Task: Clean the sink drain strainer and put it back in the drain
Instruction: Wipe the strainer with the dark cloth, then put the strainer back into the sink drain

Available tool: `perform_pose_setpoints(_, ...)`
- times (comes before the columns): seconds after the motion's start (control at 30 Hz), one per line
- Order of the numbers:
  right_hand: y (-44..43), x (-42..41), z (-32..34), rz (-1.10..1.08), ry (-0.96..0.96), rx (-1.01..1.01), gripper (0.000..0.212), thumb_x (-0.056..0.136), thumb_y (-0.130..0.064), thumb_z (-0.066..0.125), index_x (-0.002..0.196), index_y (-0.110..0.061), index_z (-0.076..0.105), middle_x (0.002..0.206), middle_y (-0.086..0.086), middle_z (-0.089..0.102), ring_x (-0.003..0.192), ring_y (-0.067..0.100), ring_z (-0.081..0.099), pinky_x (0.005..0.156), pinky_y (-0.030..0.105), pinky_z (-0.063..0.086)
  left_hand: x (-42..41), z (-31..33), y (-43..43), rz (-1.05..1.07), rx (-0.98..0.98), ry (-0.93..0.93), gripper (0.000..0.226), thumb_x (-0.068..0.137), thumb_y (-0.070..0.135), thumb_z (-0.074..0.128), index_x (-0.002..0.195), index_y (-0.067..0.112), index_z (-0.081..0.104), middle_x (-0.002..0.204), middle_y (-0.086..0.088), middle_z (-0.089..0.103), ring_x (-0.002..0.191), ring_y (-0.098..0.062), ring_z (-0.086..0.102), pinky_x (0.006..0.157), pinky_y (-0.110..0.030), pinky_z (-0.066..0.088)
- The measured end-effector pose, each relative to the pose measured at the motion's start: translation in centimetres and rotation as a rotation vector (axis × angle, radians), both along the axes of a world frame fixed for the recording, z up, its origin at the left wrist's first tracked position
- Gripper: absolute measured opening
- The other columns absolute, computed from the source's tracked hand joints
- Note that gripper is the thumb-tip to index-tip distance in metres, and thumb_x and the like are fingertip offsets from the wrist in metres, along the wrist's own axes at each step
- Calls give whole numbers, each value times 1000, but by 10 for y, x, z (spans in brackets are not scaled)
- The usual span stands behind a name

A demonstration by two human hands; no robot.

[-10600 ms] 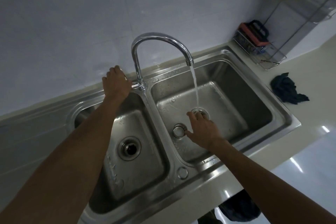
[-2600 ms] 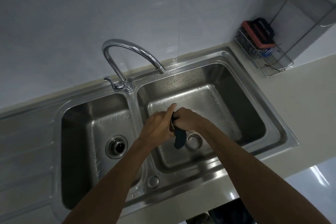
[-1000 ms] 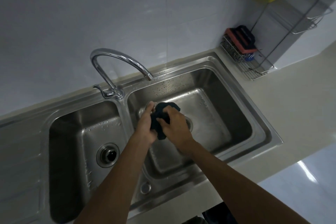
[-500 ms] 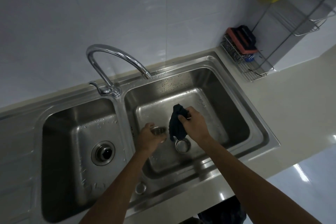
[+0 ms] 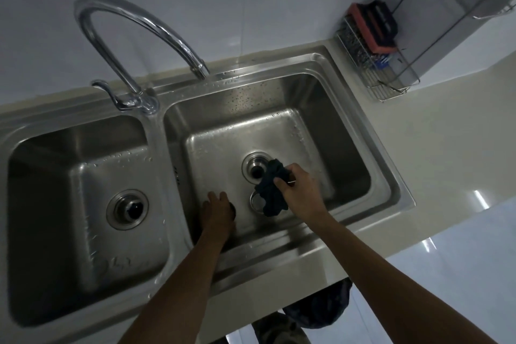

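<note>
Pinching a bunched dark cloth (image 5: 272, 193) in a closed grip, the right hand (image 5: 300, 194) hovers just right of the open drain (image 5: 255, 169) in the right basin of the steel sink (image 5: 391, 176), the cloth overlapping the drain's right rim. The strainer basket (image 5: 254, 201), a round metal cup, lies on the basin floor just in front of the drain, partly under the cloth. The left hand (image 5: 216, 212) sits low over the floor, left of and nearer than the drain, covering a small dark round part (image 5: 232, 208); whether its grip holds that part cannot be told.
</note>
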State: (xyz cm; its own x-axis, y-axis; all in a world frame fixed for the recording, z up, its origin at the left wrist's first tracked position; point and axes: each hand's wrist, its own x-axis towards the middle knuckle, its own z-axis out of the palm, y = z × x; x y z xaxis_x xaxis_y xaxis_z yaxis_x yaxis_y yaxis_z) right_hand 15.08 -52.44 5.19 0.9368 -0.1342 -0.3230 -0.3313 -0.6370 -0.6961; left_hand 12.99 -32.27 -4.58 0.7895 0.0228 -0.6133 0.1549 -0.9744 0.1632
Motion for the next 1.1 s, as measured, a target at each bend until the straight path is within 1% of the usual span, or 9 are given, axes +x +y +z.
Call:
perform_pose_setpoints(0.13, -9, -3, 0, -3, -5, -2, 13, 94, -23, 67, 102, -18, 57, 90, -7, 63, 76, -4, 57, 60, 0, 40, 3, -4, -6, -8, 42, 30, 64, 94, 25, 68, 145, 12, 33, 146, -19, 31, 123, -37, 49, 97, -40, 48)
perform_pose_setpoints(0.23, -22, -2, 5, -30, -13, 21, 15, 95, -23, 67, 105, -15, 60, 93, -2, 67, 83, 9, 63, 63, 8, 41, 5, -4, -11, -27, 63, 36, 61, 95, 24, 68, 144, 12, 34, 145, -19, 32, 124, -37, 48, 96, -41, 48)
perform_pose_setpoints(0.3, -30, -1, 7, -48, -20, 24, 14, 95, -24, 66, 104, -16, 60, 93, -2, 67, 84, 10, 63, 65, 10, 41, 6, -1, -16, -46, 90, 48, 63, 94, 26, 68, 145, 13, 33, 147, -19, 31, 127, -37, 46, 99, -41, 46)
perform_pose_setpoints(0.47, -45, 2, 11, -56, -31, 0, 11, 95, -22, 66, 103, -18, 58, 87, -8, 61, 76, -7, 54, 60, 0, 39, 12, 17, -31, -108, 121, -15, 93, 82, 62, 70, 150, 18, 23, 154, -19, 25, 139, -39, 33, 113, -48, 31)
perform_pose_setpoints(0.57, -52, 5, 18, -44, -44, 2, 10, 96, -23, 64, 101, -23, 55, 86, -10, 60, 75, -7, 54, 55, 5, 39, 19, 29, -39, -68, 44, -131, 88, 87, 70, 56, 152, 19, 25, 156, -16, 29, 141, -35, 31, 114, -48, 29)
perform_pose_setpoints(0.7, -82, 22, 41, -71, -143, -38, 10, 96, -23, 65, 97, -21, 55, 82, -8, 59, 70, -4, 53, 55, 6, 40, 41, 52, -69, -56, -146, -348, 78, 89, 66, 54, 150, 21, 35, 147, -9, 46, 133, -29, 43, 110, -46, 35)
perform_pose_setpoints(0.83, -135, 42, 71, -140, -233, -134, 9, 96, -22, 64, 96, -19, 55, 88, -1, 62, 75, 14, 55, 60, 10, 34, 56, 80, -128, -142, -255, -407, 87, 90, 77, 39, 155, 21, 30, 153, -8, 44, 139, -28, 41, 115, -49, 31)
perform_pose_setpoints(0.97, -187, 57, 95, -265, -298, -171, 10, 96, -20, 61, 105, -20, 56, 97, 1, 63, 84, 18, 57, 69, 20, 40, 60, 104, -183, -229, -325, -467, 84, 93, 74, 40, 155, 17, 32, 153, -11, 44, 139, -29, 42, 111, -47, 33)
perform_pose_setpoints(1.1, -225, 62, 102, -328, -347, -235, 31, 98, -13, 60, 126, -17, 46, 114, 7, 61, 93, 19, 56, 76, 29, 50, 64, 115, -217, -292, -369, -459, 81, 95, 69, 44, 156, 17, 30, 155, -11, 41, 142, -28, 39, 113, -48, 34)
